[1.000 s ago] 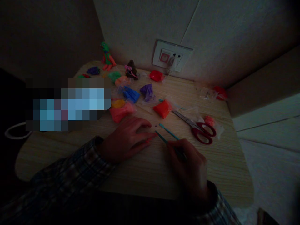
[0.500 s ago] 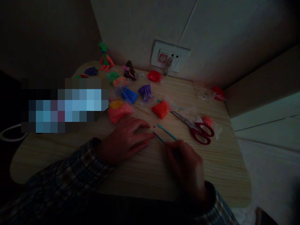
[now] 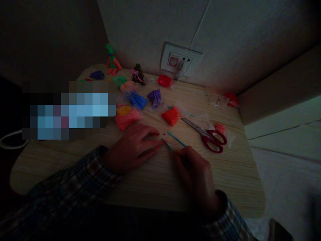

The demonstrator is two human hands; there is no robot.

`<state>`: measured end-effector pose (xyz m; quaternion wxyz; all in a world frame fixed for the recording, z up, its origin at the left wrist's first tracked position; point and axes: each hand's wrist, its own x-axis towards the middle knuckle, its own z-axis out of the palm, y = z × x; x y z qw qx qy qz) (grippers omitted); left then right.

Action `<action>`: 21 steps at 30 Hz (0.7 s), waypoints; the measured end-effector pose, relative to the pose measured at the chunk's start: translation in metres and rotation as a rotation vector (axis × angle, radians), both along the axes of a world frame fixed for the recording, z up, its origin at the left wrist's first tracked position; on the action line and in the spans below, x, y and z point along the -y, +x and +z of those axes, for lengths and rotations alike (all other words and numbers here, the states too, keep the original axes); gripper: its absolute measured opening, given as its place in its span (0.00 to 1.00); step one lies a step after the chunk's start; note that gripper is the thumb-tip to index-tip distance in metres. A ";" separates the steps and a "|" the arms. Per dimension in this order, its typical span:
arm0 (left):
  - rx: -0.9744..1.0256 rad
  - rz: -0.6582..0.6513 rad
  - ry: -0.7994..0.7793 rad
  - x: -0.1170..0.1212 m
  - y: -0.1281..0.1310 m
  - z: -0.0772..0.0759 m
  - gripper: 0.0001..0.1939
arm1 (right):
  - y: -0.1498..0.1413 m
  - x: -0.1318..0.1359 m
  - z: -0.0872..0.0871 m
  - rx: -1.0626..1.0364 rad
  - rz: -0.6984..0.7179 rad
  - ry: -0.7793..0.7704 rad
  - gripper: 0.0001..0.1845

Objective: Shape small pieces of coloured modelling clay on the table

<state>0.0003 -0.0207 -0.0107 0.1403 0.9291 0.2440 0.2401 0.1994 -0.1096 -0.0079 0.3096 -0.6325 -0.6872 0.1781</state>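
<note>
Dim homelike room corner (image 3: 102, 18), wood-grain table (image 3: 238, 187), wall socket (image 3: 181, 63), small green-and-orange figure (image 3: 112, 61)

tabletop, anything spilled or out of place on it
One small oddity: a tiny dark speck lies loose on the tabletop, apart from the packets, near the left hand. Nothing else clearly looks spilled or damaged in this dim light.

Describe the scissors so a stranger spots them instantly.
On the pale wooden table, find the right hand, then look beyond it and slightly right. The scissors lie there, blade tips beside an orange-red bag. Metal blades and two dark red looped handles set them apart from the bags nearby.
</note>
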 end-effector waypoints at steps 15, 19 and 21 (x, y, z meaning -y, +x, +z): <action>0.009 0.004 -0.009 -0.001 0.001 0.002 0.12 | 0.000 -0.001 0.001 -0.049 -0.056 -0.032 0.05; 0.012 0.013 -0.009 0.000 0.000 0.003 0.12 | -0.003 -0.004 0.001 -0.043 -0.060 -0.045 0.05; 0.009 0.013 -0.003 0.000 0.000 0.002 0.12 | -0.003 -0.004 0.001 -0.046 -0.071 -0.047 0.05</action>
